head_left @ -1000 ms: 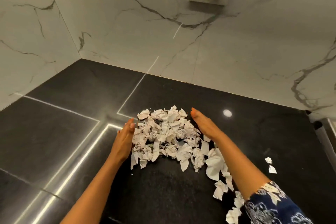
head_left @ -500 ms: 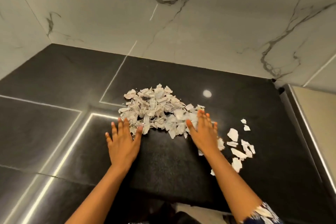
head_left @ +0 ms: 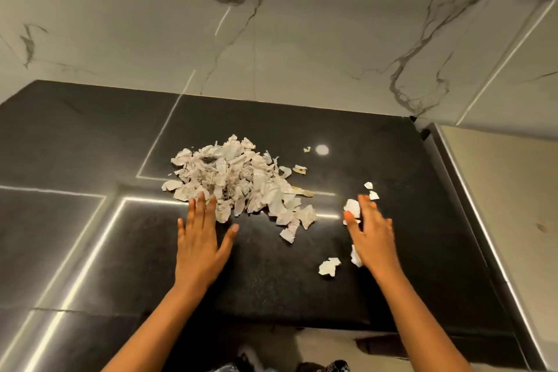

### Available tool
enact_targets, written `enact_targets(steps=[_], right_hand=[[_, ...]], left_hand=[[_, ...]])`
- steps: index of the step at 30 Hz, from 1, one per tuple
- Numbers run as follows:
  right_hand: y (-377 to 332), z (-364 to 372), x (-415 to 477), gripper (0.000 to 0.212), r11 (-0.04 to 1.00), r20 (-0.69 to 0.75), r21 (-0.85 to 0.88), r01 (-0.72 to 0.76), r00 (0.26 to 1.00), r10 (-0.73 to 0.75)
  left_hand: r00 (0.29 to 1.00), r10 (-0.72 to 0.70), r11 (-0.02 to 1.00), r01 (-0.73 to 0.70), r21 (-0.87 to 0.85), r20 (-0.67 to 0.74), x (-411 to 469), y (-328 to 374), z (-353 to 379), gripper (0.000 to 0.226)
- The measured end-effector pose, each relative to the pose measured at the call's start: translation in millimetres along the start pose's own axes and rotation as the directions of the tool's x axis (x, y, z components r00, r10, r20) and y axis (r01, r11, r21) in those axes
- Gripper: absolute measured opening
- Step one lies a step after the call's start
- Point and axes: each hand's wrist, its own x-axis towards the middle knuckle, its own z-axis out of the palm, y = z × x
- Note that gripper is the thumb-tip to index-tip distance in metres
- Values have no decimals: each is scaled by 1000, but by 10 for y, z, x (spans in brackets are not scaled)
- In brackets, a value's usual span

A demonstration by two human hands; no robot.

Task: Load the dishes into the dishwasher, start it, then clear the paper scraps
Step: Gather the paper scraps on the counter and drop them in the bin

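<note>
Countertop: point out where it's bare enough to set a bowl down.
Countertop is bare left of the paper pile, out to the back wall; also in front of the pile, just right of the left hand. Crowded: the centre pile, and loose scraps around the right hand.

Two hands (head_left: 199, 248) (head_left: 373, 238), one scrap pile (head_left: 238, 181)
</note>
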Motion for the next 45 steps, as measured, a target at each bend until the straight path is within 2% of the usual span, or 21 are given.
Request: enact_targets(steps=[3, 5, 6, 8, 10, 12, 15, 17, 19, 21, 23, 24, 26, 28, 30, 33, 36, 38, 41, 43, 45], right_hand=[[416, -140, -61, 64, 980, -62, -94, -175, 983, 170], [442, -108, -23, 70, 961, -33, -192, -198, 980, 196], [359, -50, 15, 72, 954, -7, -239, -181, 983, 185], [137, 105, 119, 77, 950, 45, -295, -100, 992, 119], [-123, 272, 226, 85, 956, 105, -294, 15, 994, 17], [-359, 384, 313, 91, 962, 186, -237, 134, 978, -91], [-514, 419, 416, 78, 964, 300, -27, 266, 922, -246], [-422, 309, 458, 73, 945, 263, 168, 282, 911, -319], [-133, 128, 495, 73, 941, 137, 182, 284, 941, -310], [266, -53, 593, 72, 983, 48, 28, 181, 982, -183], [577, -177, 709, 72, 993, 59, -122, 7, 998, 0], [628, -191, 766, 74, 984, 84, -174, -32, 995, 47], [513, -95, 869, 77, 974, 144, -226, 19, 989, 14], [229, 82, 967, 78, 967, 199, -215, 137, 975, -94], [-113, 253, 1087, 80, 965, 244, -165, 204, 956, -161], [-582, 466, 1241, 81, 938, 358, -98, 334, 891, -280], [-859, 544, 1363, 76, 914, 449, 90, 395, 803, -392], [-827, 510, 1503, 72, 920, 370, 171, 352, 843, -391], [-636, 470, 1793, 69, 961, 263, 81, 266, 924, -278], [-675, 510, 1943, 70, 952, 324, 14, 306, 899, -294], [-884, 602, 2016, 71, 909, 407, 24, 417, 826, -389]], left_hand=[[961, 273, 952, -278, 130, 52, -33, 129, 108, 76], [916, 389, 885, -402, 236, 104, -34, 203, 189, 70], [924, 369, 888, -383, 254, 104, -18, 192, 195, 70], [985, 171, 966, -174, 194, 32, 20, 169, 184, 73], [999, -13, 991, 17, 133, -31, 33, 157, 170, 77], [998, -31, 984, 38, 176, -47, 23, 173, 159, 76], [999, -20, 975, 30, 222, -44, 13, 186, 162, 75], [997, -49, 975, 61, 213, -61, 2, 176, 152, 76], [997, -34, 976, 47, 214, -64, -41, 215, 164, 77], [999, 6, 975, 5, 222, -49, -105, 284, 201, 78], [998, -7, 968, 21, 250, -58, -162, 330, 249, 78], [995, -49, 966, 69, 250, -84, -179, 337, 261, 78], [967, -204, 954, 231, 190, -155, -188, 343, 257, 78], [907, -368, 914, 394, 101, -206, -187, 364, 234, 75], [866, -455, 874, 479, 79, -208, -184, 381, 230, 76], [867, -465, 866, 488, 113, -180, -162, 359, 252, 78], [881, -447, 875, 466, 128, -152, -146, 333, 258, 79], [886, -438, 878, 458, 138, -153, -142, 340, 254, 79], [890, -429, 880, 450, 152, -153, -121, 338, 260, 82], [894, -421, 882, 443, 161, -155, -112, 326, 266, 88], [892, -422, 881, 445, 159, -159, -108, 315, 278, 89]])
